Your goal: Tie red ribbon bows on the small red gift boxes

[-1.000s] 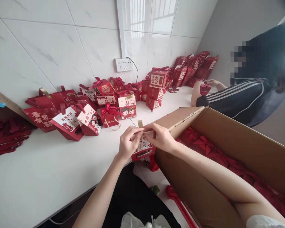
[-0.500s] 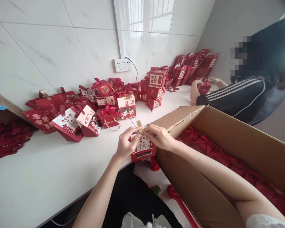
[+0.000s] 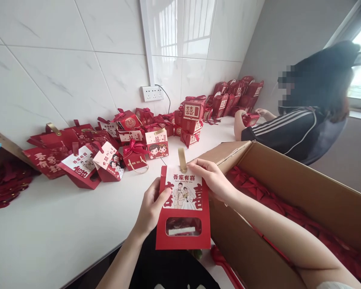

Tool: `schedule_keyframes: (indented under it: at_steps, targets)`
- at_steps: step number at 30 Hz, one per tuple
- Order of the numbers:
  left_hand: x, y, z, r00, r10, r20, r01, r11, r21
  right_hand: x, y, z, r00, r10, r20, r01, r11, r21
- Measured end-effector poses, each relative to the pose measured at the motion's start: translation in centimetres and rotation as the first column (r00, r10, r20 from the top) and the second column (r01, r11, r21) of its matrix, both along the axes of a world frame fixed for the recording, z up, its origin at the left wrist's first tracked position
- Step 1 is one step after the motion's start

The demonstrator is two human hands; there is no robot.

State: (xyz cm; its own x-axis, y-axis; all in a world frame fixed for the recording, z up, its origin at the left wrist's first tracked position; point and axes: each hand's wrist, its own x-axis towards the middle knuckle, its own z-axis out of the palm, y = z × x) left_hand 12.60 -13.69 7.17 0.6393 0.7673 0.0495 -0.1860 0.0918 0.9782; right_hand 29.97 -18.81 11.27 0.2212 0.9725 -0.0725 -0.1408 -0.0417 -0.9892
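Note:
Between my two hands is a red gift box (image 3: 183, 212) with a white printed front showing a bridal couple and a clear window low down. A gold ribbon loop (image 3: 182, 159) stands up from its top. My left hand (image 3: 153, 204) grips the box's left side, thumb on the front and fingers behind. At the upper right edge, my right hand (image 3: 209, 176) holds the box near the loop, its fingers closed. The box is tilted with its printed face toward me, over the table's front edge.
Finished-looking red gift boxes (image 3: 108, 160) stand along the wall on the white table (image 3: 63, 228). A large cardboard box (image 3: 237, 224) with red ribboned items is at my right. Beyond it, a person (image 3: 276, 128) handles a small red box (image 3: 250, 119). A power strip (image 3: 152, 93) is on the wall.
The gift box has come up and nearer to me, its front now in full view. My left hand has moved from the gold loop down to the box's side; my right hand is beside the loop.

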Motion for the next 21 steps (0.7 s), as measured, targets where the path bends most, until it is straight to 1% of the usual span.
schedule_keyframes:
  at_steps: [2,5,8,11,13,17,19,21]
  targets:
    - [0.0,-0.6,0.8,1.0,0.001,-0.002,-0.001,1.0,0.004,-0.1,-0.6,0.6,1.0,-0.001,0.023,0.001,1.0,0.01]
    - [0.2,-1.1,1.4,1.0,0.012,-0.015,-0.011,0.999,0.052,-0.1,-1.2,1.2,0.989,-0.031,0.145,0.026,0.999,0.034]
    - [0.4,-1.6,1.6,0.998,0.059,-0.007,-0.058,0.995,0.079,0.0,-1.4,1.3,0.973,-0.056,0.222,0.047,0.998,0.049]
    - [0.5,-1.9,1.6,0.997,0.071,-0.004,-0.07,0.994,0.089,0.0,-1.5,1.2,0.966,-0.062,0.252,0.048,0.997,0.062]
    - [0.5,-1.9,1.6,0.997,0.076,0.0,-0.075,0.993,0.095,0.1,-1.5,1.2,0.966,-0.052,0.254,0.035,0.997,0.074]
    - [0.5,-1.8,1.7,0.996,0.09,0.01,-0.09,0.992,0.091,0.6,-1.7,1.1,0.981,0.015,0.194,-0.038,0.992,0.117]
    - [0.4,-1.5,1.6,0.996,0.09,0.007,-0.09,0.992,0.088,1.4,-2.0,1.2,0.966,0.05,0.254,-0.076,0.993,0.091]
    - [0.4,-1.0,1.4,0.997,0.067,0.034,-0.069,0.994,0.081,2.5,-2.4,1.2,0.957,0.058,0.284,-0.07,0.997,0.031]
